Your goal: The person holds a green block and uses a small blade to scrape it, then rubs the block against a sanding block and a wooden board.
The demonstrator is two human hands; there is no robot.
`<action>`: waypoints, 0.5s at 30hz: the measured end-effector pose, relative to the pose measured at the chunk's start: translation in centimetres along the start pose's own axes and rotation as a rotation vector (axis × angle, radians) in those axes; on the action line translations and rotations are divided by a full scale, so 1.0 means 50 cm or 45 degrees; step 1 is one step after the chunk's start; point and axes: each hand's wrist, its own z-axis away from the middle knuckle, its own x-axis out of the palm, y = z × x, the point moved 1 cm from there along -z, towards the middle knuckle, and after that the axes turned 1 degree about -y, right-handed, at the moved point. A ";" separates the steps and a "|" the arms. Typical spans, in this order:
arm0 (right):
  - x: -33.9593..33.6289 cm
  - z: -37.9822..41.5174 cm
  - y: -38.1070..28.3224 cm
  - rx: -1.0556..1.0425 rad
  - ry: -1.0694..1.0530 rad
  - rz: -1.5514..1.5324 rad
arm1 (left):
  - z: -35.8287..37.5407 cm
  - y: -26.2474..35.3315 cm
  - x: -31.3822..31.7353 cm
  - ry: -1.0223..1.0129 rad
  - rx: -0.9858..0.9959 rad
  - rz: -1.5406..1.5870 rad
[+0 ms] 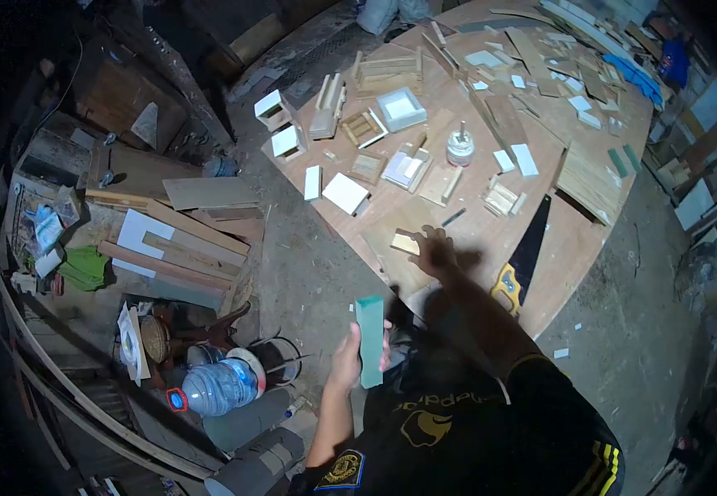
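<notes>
My left hand (348,355) is closed round a long green block (370,341), held upright off the table's near edge. Over the wooden table (482,256), my right hand (435,250) touches a small pale wood piece (406,243) that lies on a thin board (383,236). The fingers are bent over it, and whether they grip it is unclear. A dark pencil-like stick (454,217) lies just beyond the right hand. To its right is a handsaw (507,285) with a yellow and black handle.
Small wooden boxes (364,129), a white tray (401,108) and a white tub (460,149) stand farther back. A wooden panel (592,180) lies at the right. A water bottle (219,388) and stacked boards (176,248) are on the left.
</notes>
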 end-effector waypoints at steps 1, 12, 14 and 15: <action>0.004 -0.009 -0.009 0.033 -0.057 0.116 | 0.003 0.005 -0.007 -0.004 0.000 0.011; -0.260 -0.010 -0.202 -0.328 0.222 -0.535 | -0.089 0.059 -0.076 0.212 -0.039 -0.151; -0.348 0.001 -0.257 -0.466 0.408 -0.332 | -0.128 0.071 -0.096 -0.017 -0.048 -0.271; -0.347 0.005 -0.245 -0.268 0.347 -0.550 | -0.146 0.072 -0.100 -0.143 0.158 -0.648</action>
